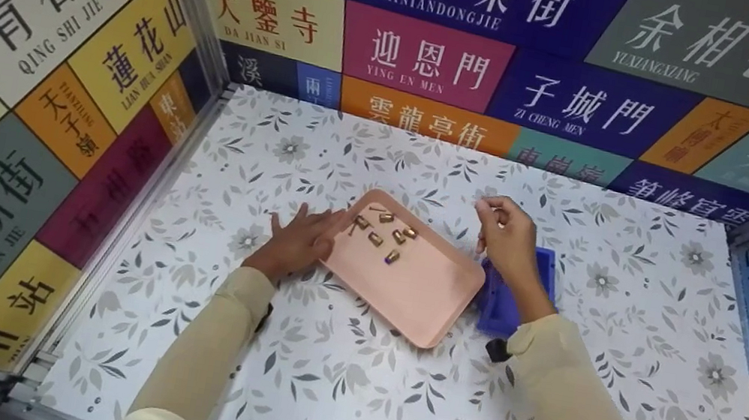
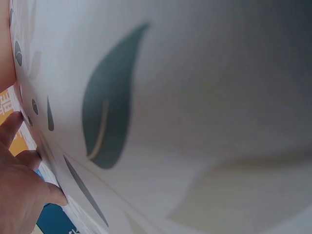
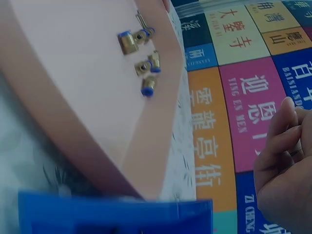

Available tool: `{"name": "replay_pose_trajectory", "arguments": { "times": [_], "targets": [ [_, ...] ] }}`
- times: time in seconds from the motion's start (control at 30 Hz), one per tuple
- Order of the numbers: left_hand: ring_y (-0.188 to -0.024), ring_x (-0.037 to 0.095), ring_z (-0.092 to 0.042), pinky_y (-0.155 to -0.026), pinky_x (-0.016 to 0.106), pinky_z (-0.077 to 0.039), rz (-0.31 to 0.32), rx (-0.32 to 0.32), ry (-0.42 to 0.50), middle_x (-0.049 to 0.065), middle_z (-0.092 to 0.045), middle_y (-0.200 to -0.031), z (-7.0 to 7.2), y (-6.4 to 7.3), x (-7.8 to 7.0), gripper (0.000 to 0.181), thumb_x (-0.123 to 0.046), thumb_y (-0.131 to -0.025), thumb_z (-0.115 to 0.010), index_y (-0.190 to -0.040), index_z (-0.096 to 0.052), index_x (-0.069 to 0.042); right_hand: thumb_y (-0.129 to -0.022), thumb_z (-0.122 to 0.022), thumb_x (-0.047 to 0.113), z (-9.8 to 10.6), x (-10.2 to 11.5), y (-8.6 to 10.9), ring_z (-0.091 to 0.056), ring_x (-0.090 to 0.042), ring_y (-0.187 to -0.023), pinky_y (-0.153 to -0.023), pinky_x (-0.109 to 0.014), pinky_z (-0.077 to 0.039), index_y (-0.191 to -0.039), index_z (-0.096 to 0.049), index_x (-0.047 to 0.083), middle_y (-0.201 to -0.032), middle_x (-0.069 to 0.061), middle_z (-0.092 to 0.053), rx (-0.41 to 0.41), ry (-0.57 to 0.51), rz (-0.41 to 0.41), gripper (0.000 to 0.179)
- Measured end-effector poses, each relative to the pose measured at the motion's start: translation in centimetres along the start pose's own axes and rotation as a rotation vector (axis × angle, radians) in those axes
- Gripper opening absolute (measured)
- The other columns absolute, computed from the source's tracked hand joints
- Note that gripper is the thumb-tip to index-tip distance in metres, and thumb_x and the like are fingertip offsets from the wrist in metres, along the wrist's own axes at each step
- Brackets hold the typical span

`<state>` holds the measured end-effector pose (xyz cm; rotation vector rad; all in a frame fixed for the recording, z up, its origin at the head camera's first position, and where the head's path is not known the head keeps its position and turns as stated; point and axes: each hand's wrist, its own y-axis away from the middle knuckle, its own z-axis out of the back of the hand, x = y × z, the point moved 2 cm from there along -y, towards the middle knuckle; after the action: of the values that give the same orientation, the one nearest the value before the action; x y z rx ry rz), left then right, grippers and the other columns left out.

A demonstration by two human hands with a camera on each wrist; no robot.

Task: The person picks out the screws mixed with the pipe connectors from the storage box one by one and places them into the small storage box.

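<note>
A pink tray [image 1: 407, 288] lies at a slant on the table. Several brass push-in fittings [image 1: 376, 239] with blue collars are in its far left part, beside small thin metal pieces [image 1: 352, 231]. My left hand [image 1: 299, 241] rests at the tray's left edge, fingers spread. Over the tray's right end I hold my right hand [image 1: 510, 240] raised, fingers curled in and the thumb close to them. In the right wrist view the right hand [image 3: 287, 165] shows bent fingers; I cannot tell whether something small is between them. Below it sits a blue plastic box [image 1: 546, 273], partly hidden by the forearm.
The table [image 1: 345, 387] has a white cover with grey leaves and flowers. Panels with large street-name lettering [image 1: 423, 58] wall it in at the back and both sides. A metal frame post [image 1: 214, 8] stands at the back left corner.
</note>
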<state>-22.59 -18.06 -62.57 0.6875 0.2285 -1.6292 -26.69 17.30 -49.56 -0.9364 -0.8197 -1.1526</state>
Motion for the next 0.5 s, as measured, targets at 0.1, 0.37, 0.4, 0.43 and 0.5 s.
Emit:
{"name": "replay_pose_trajectory", "arguments": {
  "times": [0.1,0.37,0.4,0.43,0.5],
  "targets": [
    [-0.160,0.038,0.005,-0.115,0.077,0.013,0.003,0.005,0.000,-0.006,-0.024,-0.170,-0.1,0.0,0.1,0.057,-0.063,-0.105,-0.022,-0.160,-0.012,-0.053,-0.105,-0.058,0.023,1.7,-1.9,0.0,-0.059,-0.042,-0.051,-0.046,-0.029,-0.051,-0.116,-0.067,-0.001,-0.071,-0.029,-0.062,-0.014,0.018,-0.032,0.028],
    [-0.160,0.035,0.006,-0.115,0.075,0.016,0.019,0.013,0.020,-0.007,-0.024,-0.170,-0.1,0.1,0.0,0.057,-0.063,-0.104,-0.023,-0.160,-0.012,-0.053,-0.102,-0.060,0.041,5.1,-5.0,0.8,-0.060,-0.020,-0.044,-0.044,-0.026,-0.048,-0.115,-0.067,0.005,-0.068,-0.016,-0.063,-0.058,0.052,-0.051,0.039],
    [-0.160,0.036,0.007,-0.115,0.075,0.016,0.019,0.011,0.022,-0.007,-0.023,-0.170,-0.1,0.1,0.0,0.057,-0.062,-0.105,-0.023,-0.159,-0.012,-0.054,-0.102,-0.060,0.042,5.3,-5.2,1.0,-0.059,-0.017,-0.044,-0.044,-0.026,-0.048,-0.113,-0.067,0.005,-0.067,-0.014,-0.062,-0.063,0.046,-0.052,0.039],
    [-0.160,0.035,0.007,-0.115,0.075,0.016,0.020,0.010,0.024,-0.007,-0.023,-0.170,0.0,0.1,0.0,0.056,-0.061,-0.105,-0.024,-0.159,-0.012,-0.054,-0.101,-0.061,0.043,5.5,-5.4,1.1,-0.059,-0.015,-0.044,-0.044,-0.026,-0.049,-0.112,-0.067,0.005,-0.066,-0.011,-0.062,-0.068,0.040,-0.055,0.040],
    [-0.160,0.035,0.006,-0.115,0.075,0.016,0.018,0.007,0.024,-0.007,-0.024,-0.170,0.0,0.1,-0.1,0.056,-0.061,-0.105,-0.025,-0.159,-0.012,-0.055,-0.101,-0.062,0.042,5.9,-5.7,1.4,-0.059,-0.014,-0.043,-0.043,-0.026,-0.049,-0.111,-0.067,0.005,-0.064,-0.009,-0.062,-0.076,0.034,-0.055,0.038]
  ]
}}
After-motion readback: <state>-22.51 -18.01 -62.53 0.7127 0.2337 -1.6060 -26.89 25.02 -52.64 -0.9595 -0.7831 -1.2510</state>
